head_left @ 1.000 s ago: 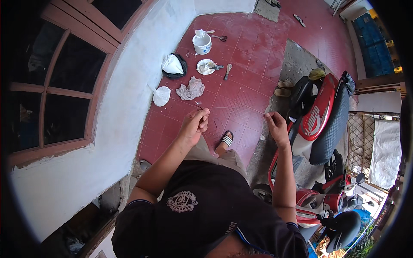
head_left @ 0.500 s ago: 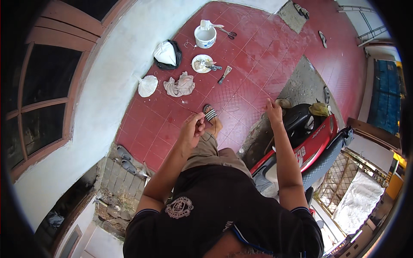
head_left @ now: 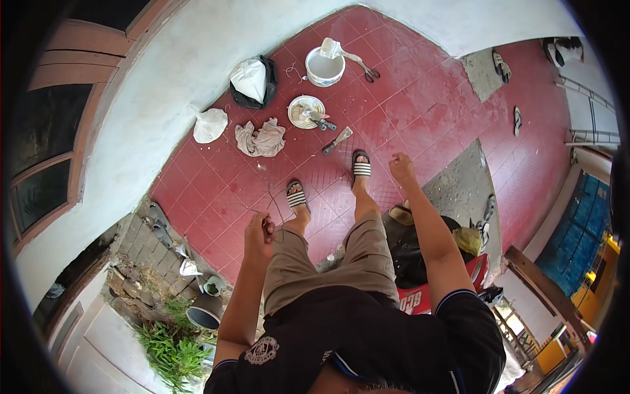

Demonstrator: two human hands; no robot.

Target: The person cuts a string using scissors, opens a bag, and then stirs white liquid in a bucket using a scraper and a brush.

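Head view: the person has just stepped round, so both striped sandals (head_left: 296, 198) now show, the right one just short of the scraper (head_left: 337, 140); the tools lie straight ahead, seemingly easier to reach. The hands are well apart: the left hand (head_left: 259, 235) pinches a thin dark wire (head_left: 278, 209) looping beside it; the right hand (head_left: 401, 169) is curled, contents impossible to tell.

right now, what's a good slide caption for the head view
Left hand with a thin dark strand, right hand held apart, above red tiles bearing a bucket and scraper.
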